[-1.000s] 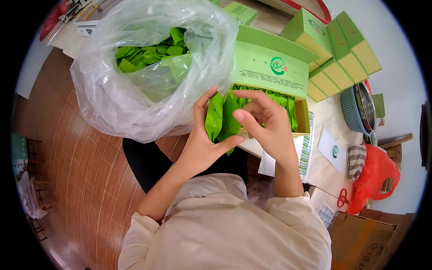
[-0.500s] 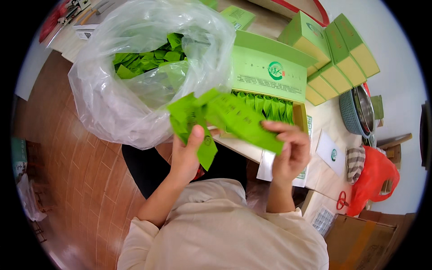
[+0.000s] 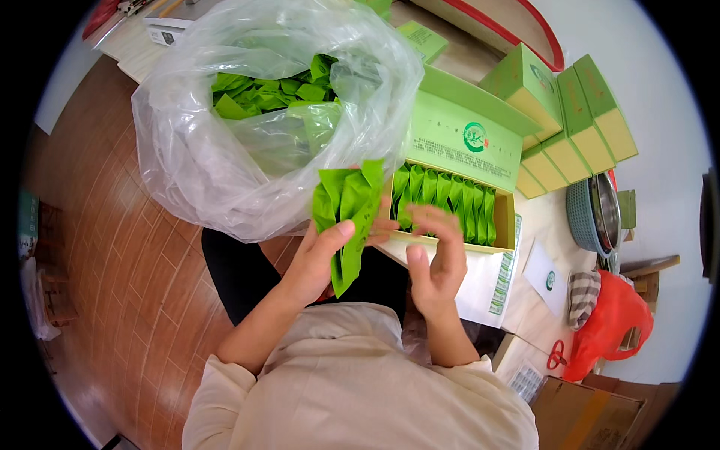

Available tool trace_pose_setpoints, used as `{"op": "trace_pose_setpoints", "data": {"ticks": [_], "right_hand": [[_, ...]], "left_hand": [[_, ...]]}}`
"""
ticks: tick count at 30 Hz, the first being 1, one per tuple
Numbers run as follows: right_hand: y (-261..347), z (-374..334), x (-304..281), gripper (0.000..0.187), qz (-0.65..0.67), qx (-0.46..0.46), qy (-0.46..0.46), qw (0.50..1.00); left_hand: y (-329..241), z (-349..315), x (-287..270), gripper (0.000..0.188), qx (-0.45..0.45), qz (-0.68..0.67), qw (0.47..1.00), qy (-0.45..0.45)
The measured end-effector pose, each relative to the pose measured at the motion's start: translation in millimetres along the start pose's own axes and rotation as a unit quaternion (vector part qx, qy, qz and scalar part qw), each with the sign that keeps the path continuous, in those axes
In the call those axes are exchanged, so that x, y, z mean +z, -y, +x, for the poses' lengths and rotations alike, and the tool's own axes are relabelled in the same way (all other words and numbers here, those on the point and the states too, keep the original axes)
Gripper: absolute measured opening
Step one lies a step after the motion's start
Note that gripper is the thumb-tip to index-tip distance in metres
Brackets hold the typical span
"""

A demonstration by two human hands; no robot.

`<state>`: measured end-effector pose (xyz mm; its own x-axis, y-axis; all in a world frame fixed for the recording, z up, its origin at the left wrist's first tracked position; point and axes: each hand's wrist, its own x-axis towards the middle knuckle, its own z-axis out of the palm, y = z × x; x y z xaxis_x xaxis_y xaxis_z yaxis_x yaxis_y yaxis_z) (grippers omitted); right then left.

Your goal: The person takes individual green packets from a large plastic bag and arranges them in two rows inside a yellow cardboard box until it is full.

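Several bright green sachets (image 3: 349,217) stand fanned together in my left hand (image 3: 309,262), its thumb pressed across their lower front. Just right of them is my right hand (image 3: 437,274), thumb and fingers apart, with nothing seen in it; its fingertips are blurred. Behind that hand, an open green gift box (image 3: 507,223) holds a row of similar sachets (image 3: 454,201), lined up on edge, with its lid (image 3: 450,124) tilted back. To the left, a large clear plastic bag (image 3: 176,165) gapes open over a heap of loose green sachets (image 3: 274,94).
Closed green boxes (image 3: 525,81) are stacked at the back right. Nearer lie a sheet with green labels (image 3: 501,281), a white card (image 3: 545,276) and red-handled scissors (image 3: 556,354). A blue basket (image 3: 581,216) with a metal bowl and a red bag (image 3: 619,315) line the right side.
The sachet that was stretched between both hands is now gathered upright with the others in my left hand. My right hand has let go and moved left and slightly down.
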<state>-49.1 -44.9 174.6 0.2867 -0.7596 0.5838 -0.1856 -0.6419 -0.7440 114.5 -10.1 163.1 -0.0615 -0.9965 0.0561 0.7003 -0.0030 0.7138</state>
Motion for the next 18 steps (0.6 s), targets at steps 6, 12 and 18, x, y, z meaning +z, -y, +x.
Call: {"op": "trace_pose_setpoints", "data": {"ticks": [6, 12, 18], "right_hand": [[-6, 21, 3, 0.048, 0.02, 0.031, 0.063, 0.997], [3, 13, 13, 0.051, 0.011, 0.133, -0.006, 0.991], [-12, 23, -1, 0.044, 0.089, 0.027, 0.069, 0.993]], "left_hand": [[5, -11, -14, 0.047, -0.198, -0.095, 0.975, 0.033], [10, -11, -5, 0.043, -0.216, -0.018, 0.976, 0.006], [18, -11, -32, 0.038, -0.309, -0.227, 0.918, 0.099]]}}
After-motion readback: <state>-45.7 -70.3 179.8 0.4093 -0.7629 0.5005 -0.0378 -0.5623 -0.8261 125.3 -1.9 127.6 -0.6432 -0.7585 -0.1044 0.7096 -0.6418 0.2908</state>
